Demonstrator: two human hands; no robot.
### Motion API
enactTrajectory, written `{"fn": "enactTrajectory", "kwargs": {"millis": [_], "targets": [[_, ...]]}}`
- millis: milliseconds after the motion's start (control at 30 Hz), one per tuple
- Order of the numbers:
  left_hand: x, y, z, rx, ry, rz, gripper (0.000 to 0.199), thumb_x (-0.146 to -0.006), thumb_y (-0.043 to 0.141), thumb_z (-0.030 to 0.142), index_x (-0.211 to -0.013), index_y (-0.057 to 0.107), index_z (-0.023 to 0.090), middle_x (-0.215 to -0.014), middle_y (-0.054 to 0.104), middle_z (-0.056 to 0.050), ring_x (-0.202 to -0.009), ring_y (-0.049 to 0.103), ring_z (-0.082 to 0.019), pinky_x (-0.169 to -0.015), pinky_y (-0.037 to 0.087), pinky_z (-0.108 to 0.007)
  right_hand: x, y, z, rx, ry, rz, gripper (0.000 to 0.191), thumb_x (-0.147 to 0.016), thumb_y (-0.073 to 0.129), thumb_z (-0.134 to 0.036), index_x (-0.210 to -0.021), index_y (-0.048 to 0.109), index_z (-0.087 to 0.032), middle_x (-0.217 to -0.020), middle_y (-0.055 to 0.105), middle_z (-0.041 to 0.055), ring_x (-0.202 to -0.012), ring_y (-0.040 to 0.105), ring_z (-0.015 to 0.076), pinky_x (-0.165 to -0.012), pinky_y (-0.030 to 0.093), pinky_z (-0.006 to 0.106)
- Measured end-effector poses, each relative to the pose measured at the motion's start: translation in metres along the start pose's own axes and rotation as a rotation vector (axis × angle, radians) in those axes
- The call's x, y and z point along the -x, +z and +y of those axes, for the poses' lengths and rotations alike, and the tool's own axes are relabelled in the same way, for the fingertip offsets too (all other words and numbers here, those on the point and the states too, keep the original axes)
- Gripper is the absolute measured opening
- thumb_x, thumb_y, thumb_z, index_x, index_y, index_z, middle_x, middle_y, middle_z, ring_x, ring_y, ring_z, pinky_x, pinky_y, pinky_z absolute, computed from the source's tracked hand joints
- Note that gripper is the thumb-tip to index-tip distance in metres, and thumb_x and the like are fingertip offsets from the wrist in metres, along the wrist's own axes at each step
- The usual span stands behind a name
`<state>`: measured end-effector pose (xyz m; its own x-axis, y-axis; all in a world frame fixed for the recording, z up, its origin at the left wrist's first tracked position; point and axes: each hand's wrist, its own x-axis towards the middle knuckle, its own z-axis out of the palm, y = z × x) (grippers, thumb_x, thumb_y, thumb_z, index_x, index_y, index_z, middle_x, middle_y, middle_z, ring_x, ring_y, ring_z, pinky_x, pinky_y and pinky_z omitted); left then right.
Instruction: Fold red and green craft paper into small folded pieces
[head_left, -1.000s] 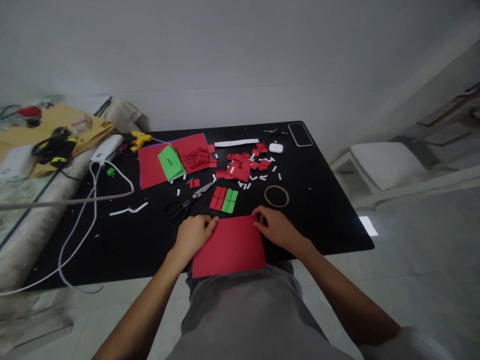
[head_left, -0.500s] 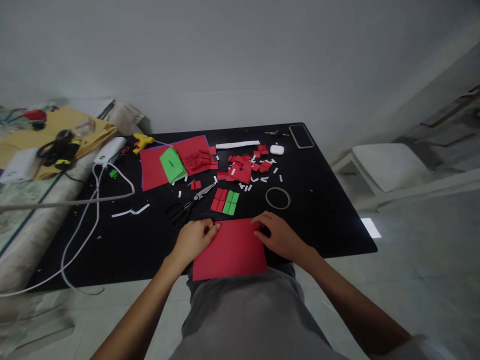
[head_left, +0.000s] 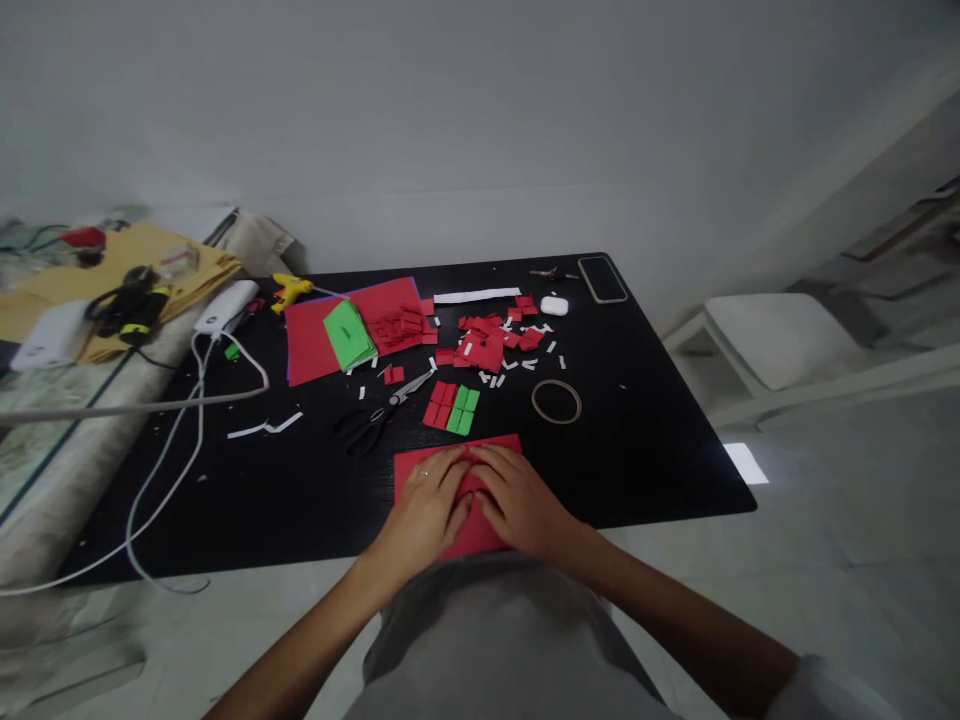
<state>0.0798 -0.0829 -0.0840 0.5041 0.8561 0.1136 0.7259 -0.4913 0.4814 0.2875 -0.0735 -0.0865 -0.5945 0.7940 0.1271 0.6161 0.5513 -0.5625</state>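
A red sheet of paper (head_left: 480, 541) lies at the table's front edge, close to my body. My left hand (head_left: 429, 500) rests flat on its left half, fingers stretched toward the middle, a ring on one finger. From the other side my right hand (head_left: 517, 497) lies on the sheet with its fingers spread, the fingertips of both hands almost meeting. Just beyond the sheet are small folded red pieces (head_left: 439, 404) beside folded green pieces (head_left: 463, 410). Black-handled scissors (head_left: 384, 411) lie open to the left of them.
A heap of red paper pieces (head_left: 484, 345) and white scraps lies mid-table. Behind are red sheets (head_left: 311, 345), a green paper stack (head_left: 349, 335) and a yellow glue gun (head_left: 289, 290). A tape ring (head_left: 556, 401), white case (head_left: 554, 306) and phone (head_left: 602, 279) sit rightward. White cables (head_left: 201, 400) cross the left.
Both hands have moved inward from the sheet's far corners and now lie flat near its middle. The sheet has shifted, lying further onto the table. The view has tilted slightly.
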Motion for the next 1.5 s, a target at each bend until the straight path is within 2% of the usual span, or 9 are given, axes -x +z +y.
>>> {"fn": "enactTrajectory", "kwargs": {"millis": [100,367,500,667,933,1100,1500], "targets": [[0.003,0.004,-0.001,-0.018,-0.028,0.023,0.040,-0.102,0.055,0.025,-0.142,0.056,0.018,-0.151,0.060,-0.016,-0.140,0.058,-0.032,-0.116,0.051,-0.053,-0.005,-0.001,-0.002,0.041,0.052,-0.025,0.038,-0.095,0.056,-0.014,-0.132,0.064,-0.009,-0.152,0.058,0.0213,-0.140,0.053,0.0329,-0.117,0.046,0.052],[0.007,0.002,-0.004,-0.085,-0.097,0.041,0.047,-0.101,0.059,0.034,-0.144,0.054,0.016,-0.153,0.059,-0.018,-0.141,0.057,-0.035,-0.117,0.049,-0.056,-0.010,-0.004,-0.008,0.065,0.102,-0.036,0.039,-0.092,0.055,-0.015,-0.130,0.066,-0.013,-0.152,0.058,0.0191,-0.135,0.053,0.0335,-0.109,0.048,0.053],[0.005,0.004,-0.004,-0.097,-0.085,0.043,0.049,-0.101,0.059,0.036,-0.144,0.054,0.014,-0.151,0.060,-0.019,-0.140,0.058,-0.035,-0.118,0.047,-0.054,-0.014,-0.004,-0.010,0.081,0.063,-0.056,0.048,-0.092,0.056,-0.016,-0.139,0.062,-0.013,-0.151,0.061,0.0141,-0.134,0.051,0.0338,-0.111,0.045,0.053],[0.004,0.005,-0.004,-0.102,-0.086,0.047,0.049,-0.102,0.059,0.037,-0.144,0.054,0.014,-0.150,0.061,-0.019,-0.139,0.058,-0.035,-0.117,0.047,-0.053,-0.018,-0.006,-0.012,0.115,0.061,-0.083,0.049,-0.093,0.058,-0.018,-0.141,0.061,-0.011,-0.149,0.062,0.0149,-0.131,0.051,0.0354,-0.110,0.045,0.055],[-0.003,0.011,0.002,-0.228,-0.119,0.057,0.053,-0.104,0.055,0.041,-0.150,0.052,0.015,-0.143,0.064,-0.018,-0.127,0.062,-0.037,-0.104,0.052,-0.052,-0.013,-0.008,-0.009,0.127,0.156,-0.048,0.036,-0.094,0.058,-0.018,-0.129,0.066,-0.012,-0.146,0.064,0.0145,-0.119,0.053,0.0356,-0.100,0.051,0.053],[-0.007,0.014,0.006,-0.326,-0.161,0.048,0.055,-0.104,0.055,0.044,-0.150,0.055,0.013,-0.137,0.065,-0.020,-0.117,0.063,-0.036,-0.097,0.053,-0.050,-0.005,-0.008,-0.001,0.131,0.158,0.005,0.038,-0.094,0.059,-0.016,-0.132,0.065,-0.013,-0.149,0.062,0.0133,-0.124,0.051,0.0355,-0.104,0.049,0.053],[-0.007,0.016,0.005,-0.350,-0.133,0.073,0.055,-0.104,0.057,0.042,-0.149,0.057,0.010,-0.136,0.065,-0.020,-0.117,0.061,-0.035,-0.096,0.053,-0.050,-0.001,-0.007,0.002,0.124,0.154,0.057,0.034,-0.092,0.061,-0.013,-0.126,0.067,-0.015,-0.147,0.064,0.0136,-0.124,0.053,0.0350,-0.101,0.050,0.053]]}}
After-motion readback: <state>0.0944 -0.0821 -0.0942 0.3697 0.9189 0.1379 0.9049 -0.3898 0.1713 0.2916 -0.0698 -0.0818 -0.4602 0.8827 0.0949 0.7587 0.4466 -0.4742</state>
